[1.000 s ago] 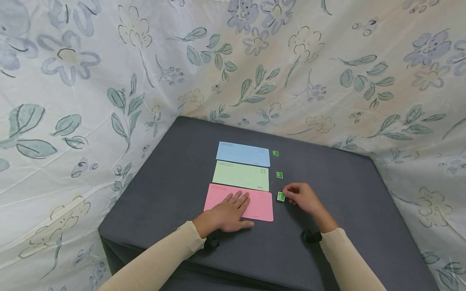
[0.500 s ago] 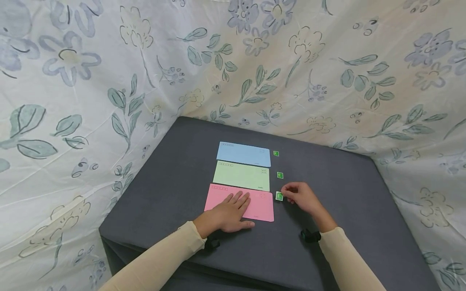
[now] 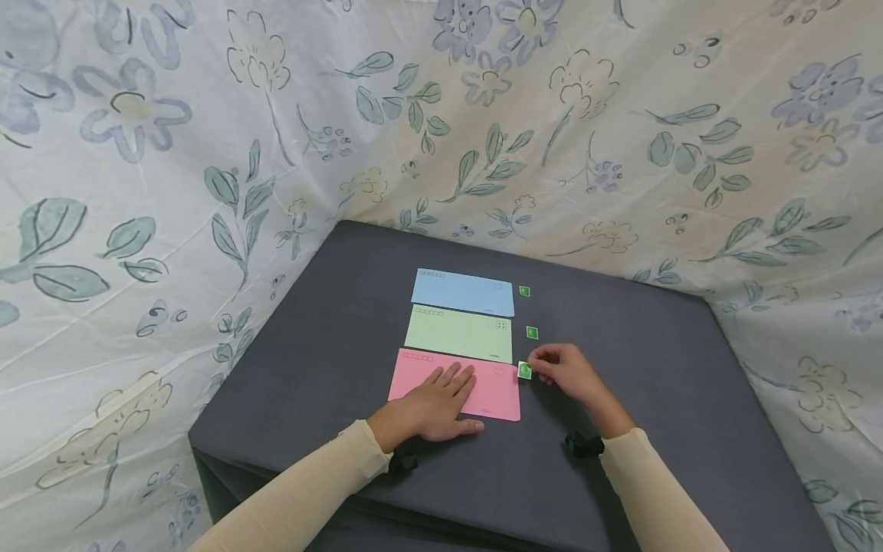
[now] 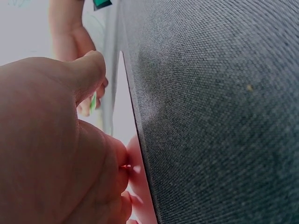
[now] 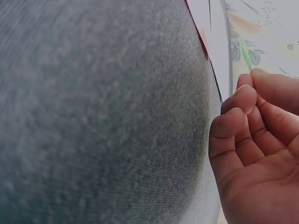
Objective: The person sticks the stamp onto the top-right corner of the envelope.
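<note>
My left hand [image 3: 436, 405] rests with fingers spread on the pink envelope [image 3: 491, 391], which lies nearest me. Between thumb and index finger, my right hand [image 3: 567, 372] pinches a small green stamp [image 3: 524, 370] with a white border. That stamp is at the pink envelope's right edge, near its printed corner box. In the right wrist view the stamp [image 5: 245, 53] stands edge-on above the fingertips, off the cloth. The left wrist view shows my left hand [image 4: 60, 140] from the thumb side, its fingertips on the pink paper.
Beyond the pink envelope lie a green envelope [image 3: 458, 333] and a blue envelope [image 3: 462, 293]. Beside them are two more green stamps, a nearer stamp [image 3: 532, 333] and a farther stamp [image 3: 525, 291]. Dark grey cloth covers the table [image 3: 310, 345]; a floral curtain [image 3: 441, 115] hangs behind.
My right hand has moved slightly left, carrying the pinched stamp from beside the pink envelope to its right edge. The left hand has stayed in place.
</note>
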Tool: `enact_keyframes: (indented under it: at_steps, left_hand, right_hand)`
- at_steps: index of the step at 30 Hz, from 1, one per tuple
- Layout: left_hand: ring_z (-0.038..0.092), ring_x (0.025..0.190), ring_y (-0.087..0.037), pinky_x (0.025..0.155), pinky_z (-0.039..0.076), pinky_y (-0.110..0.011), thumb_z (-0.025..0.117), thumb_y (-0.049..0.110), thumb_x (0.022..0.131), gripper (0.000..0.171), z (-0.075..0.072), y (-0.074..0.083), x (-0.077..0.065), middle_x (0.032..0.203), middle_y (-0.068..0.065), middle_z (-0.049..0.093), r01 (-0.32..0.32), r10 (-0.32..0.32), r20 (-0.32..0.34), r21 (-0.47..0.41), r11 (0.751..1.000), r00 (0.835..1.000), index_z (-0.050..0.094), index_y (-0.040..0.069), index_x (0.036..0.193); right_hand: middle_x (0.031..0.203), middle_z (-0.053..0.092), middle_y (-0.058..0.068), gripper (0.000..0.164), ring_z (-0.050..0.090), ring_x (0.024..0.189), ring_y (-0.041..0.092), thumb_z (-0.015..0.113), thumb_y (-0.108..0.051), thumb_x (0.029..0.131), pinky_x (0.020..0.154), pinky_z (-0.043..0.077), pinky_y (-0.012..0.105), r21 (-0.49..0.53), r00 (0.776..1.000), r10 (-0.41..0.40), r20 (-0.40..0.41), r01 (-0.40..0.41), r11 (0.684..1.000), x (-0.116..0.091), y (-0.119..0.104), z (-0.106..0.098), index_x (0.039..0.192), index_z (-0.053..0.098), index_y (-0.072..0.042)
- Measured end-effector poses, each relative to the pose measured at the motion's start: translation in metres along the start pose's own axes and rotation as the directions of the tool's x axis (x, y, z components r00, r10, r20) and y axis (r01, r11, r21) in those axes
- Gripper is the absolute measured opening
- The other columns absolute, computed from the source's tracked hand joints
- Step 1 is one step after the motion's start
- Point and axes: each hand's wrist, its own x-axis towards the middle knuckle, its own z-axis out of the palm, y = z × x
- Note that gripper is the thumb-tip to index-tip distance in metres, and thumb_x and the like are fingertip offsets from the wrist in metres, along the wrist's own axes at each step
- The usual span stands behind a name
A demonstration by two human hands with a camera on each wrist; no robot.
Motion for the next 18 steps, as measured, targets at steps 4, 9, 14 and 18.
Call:
enact_keyframes:
  at_steps: [4,9,14,18]
  left_hand:
    - [0.003,0.167,-0.027,0.132,0.004,-0.047,0.052,0.067,0.106,0.094,0.009,-0.004,0.005,0.182,-0.005,0.012,0.000,0.000,-0.008,-0.004,1.000,1.000,0.023,0.008,0.174]
    - [0.004,0.167,-0.026,0.133,0.006,-0.047,0.051,0.067,0.106,0.093,0.009,-0.004,0.005,0.181,-0.005,0.013,0.004,-0.004,-0.003,0.004,1.000,1.000,0.023,0.009,0.174]
    - [0.010,0.167,-0.026,0.133,0.011,-0.046,0.052,0.067,0.106,0.092,-0.001,0.001,-0.003,0.181,-0.005,0.017,0.009,-0.009,-0.005,0.012,1.000,1.000,0.027,0.008,0.173]
    - [0.010,0.167,-0.027,0.133,0.011,-0.046,0.052,0.066,0.107,0.092,-0.001,0.000,-0.004,0.181,-0.005,0.017,0.005,-0.005,-0.002,0.007,1.000,1.000,0.027,0.007,0.173]
  right_hand:
    - [0.088,0.069,0.009,0.010,0.063,0.075,0.023,0.075,-0.011,0.104,0.066,0.056,0.032,0.006,1.000,-0.005,0.004,0.005,1.000,0.001,-0.001,0.002,0.105,0.079,-0.001]
    - [0.088,0.069,0.010,0.011,0.063,0.075,0.023,0.075,-0.010,0.104,0.065,0.056,0.032,0.004,1.000,-0.017,0.004,0.017,1.000,0.002,-0.002,0.006,0.105,0.079,-0.001]
    - [0.086,0.068,0.009,0.010,0.062,0.075,0.023,0.074,-0.010,0.105,0.065,0.054,0.033,0.006,1.000,-0.009,-0.002,0.009,1.000,0.002,-0.004,0.010,0.105,0.079,-0.001]
    - [0.085,0.068,0.007,0.010,0.062,0.074,0.023,0.074,-0.010,0.105,0.066,0.055,0.034,0.005,1.000,-0.009,-0.006,0.009,1.000,0.003,-0.005,0.012,0.105,0.079,-0.002]
